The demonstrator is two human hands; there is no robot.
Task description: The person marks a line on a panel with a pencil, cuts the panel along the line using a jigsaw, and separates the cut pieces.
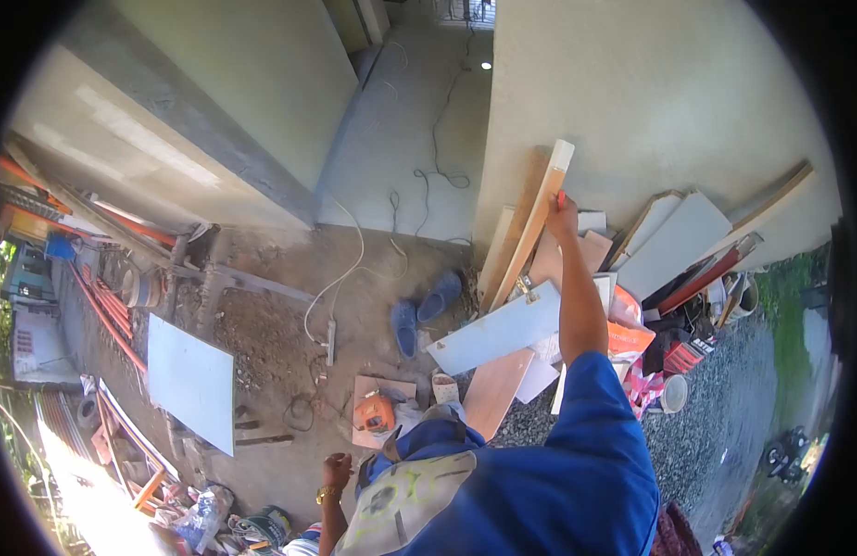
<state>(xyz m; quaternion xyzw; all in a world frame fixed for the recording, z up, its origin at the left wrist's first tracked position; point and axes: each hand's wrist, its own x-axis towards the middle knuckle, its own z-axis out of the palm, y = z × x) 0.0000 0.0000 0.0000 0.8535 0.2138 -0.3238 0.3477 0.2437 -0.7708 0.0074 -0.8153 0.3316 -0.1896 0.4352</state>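
Right hand, arm stretched well forward, is at the upper part of a long wooden plank; the plank stands tilted against the wall, pale end uppermost, its foot down by a white panel; the fingers meet the plank's right edge, with a small red thing at the fingertips; cannot tell whether they grip the wood, pinch the red thing, or do both.

Left hand is low and close to the body, well apart from the planks, with a watch at the wrist; fingers seem partly curled, nothing seen in them (too small to settle whether it is truly empty).

Surroundings: a second plank leans just behind the first; a pinkish board lies below the white panel, its edge over gravel; blue shoes on the ground to the left of the panel; nearer the body, an orange tool on a flat board; a white cable trails to a power strip.

Judgement: step in hand is handling the plank at the stack, either taking hold or steadying it; any next move of it calls for a sure grip, probably with the left hand brought across, and care that the leaning neighbour does not slide.
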